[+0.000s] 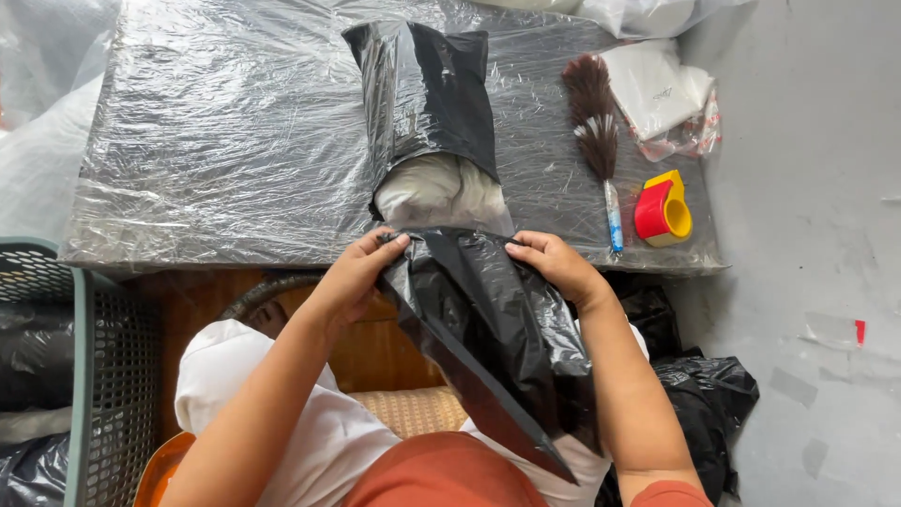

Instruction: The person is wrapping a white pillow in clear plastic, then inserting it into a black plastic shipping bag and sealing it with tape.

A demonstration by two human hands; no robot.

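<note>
My left hand [359, 269] and my right hand [554, 263] each grip the top edge of a black plastic mailing bag [488, 338], holding its mouth at the table's near edge. The bag hangs down over my lap. Just beyond its mouth lies a white bundle in clear plastic [436, 192], half covered by a second black bag [427, 89] that stretches away from me on the table.
The low table [216, 141] is wrapped in clear film. A small feather duster [598, 131], a red and yellow tape dispenser [664, 209] and white packets [662, 89] lie at its right. A grey mesh basket [94, 366] stands left; black bags [704, 394] lie on the floor right.
</note>
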